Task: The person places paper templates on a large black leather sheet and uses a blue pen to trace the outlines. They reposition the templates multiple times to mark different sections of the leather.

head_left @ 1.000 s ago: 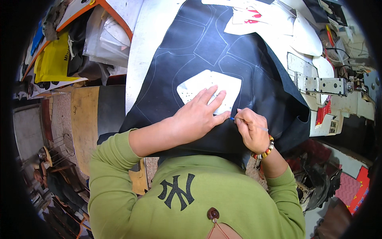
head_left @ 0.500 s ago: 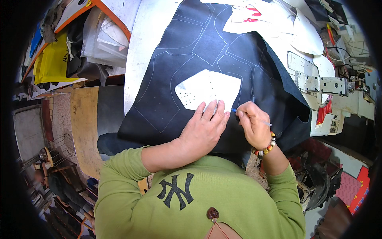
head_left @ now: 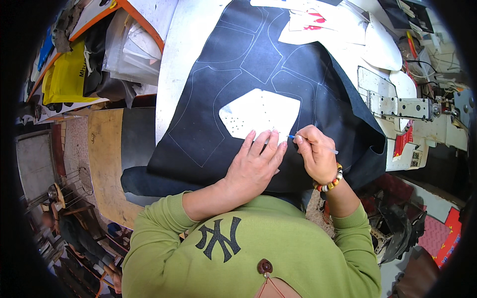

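Note:
A white card template (head_left: 261,111) with small punched holes lies on a large sheet of black leather (head_left: 198,119). Thin pale outlines of shapes are drawn on the leather around it. With fingers stretched out flat, my left hand (head_left: 253,161) presses on the template's near edge. My right hand (head_left: 316,154) is closed round a slim pen (head_left: 292,136) with a blue tip and a clear barrel. The pen's tip is at the template's lower right edge, too small to tell whether it touches the leather.
White paper pieces (head_left: 318,22) lie at the back of the white table (head_left: 171,54). A metal machine arm (head_left: 402,107) stands at the right, beside the leather's folded edge. Orange-edged shelves with plastic bags (head_left: 64,74) are at the left. Lower left, a person (head_left: 82,236) is visible.
The pen tip has shifted very slightly along the template's lower right edge. My left hand and forearm have moved slightly; the template lies about where it was.

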Available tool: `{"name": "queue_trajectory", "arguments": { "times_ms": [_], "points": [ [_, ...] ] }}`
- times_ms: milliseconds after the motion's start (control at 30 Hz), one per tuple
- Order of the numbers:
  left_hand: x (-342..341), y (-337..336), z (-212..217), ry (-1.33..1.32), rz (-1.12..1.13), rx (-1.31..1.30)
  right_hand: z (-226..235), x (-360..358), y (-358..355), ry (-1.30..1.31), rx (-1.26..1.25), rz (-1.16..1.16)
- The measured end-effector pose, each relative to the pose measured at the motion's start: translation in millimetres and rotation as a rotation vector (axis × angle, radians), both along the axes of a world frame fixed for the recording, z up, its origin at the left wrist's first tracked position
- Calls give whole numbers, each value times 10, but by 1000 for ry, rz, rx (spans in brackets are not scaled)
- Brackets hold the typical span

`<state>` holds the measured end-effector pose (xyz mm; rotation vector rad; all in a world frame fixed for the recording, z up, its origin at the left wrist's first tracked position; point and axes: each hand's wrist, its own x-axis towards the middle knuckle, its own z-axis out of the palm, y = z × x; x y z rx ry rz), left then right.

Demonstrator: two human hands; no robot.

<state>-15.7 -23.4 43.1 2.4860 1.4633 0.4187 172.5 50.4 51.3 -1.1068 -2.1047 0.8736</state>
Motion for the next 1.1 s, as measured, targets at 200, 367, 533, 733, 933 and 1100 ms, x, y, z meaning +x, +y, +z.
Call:
{"name": "queue_trajectory", "arguments": {
  "times_ms": [200, 367, 533, 733, 933, 1100],
  "points": [
    [5, -4, 4, -13, 8, -6, 15, -10, 11, -37, 77, 48],
    [9, -9, -3, -19, 12, -1, -5, -40, -13, -32, 61, -5],
    [1, -15, -17, -35, 9, 1, -4, -104, -24, 92, -52, -38],
    [-6, -15, -37, -7, 6, 22, -8, -172, 15, 16, -22, -12],
    [9, -21, -40, -45, 25, 8, 19, -155, 58, -23, 38, 52],
    [-1, -21, -45, -52, 22, 9, -23, -167, 79, 215, -268, -52]
  ]
}}
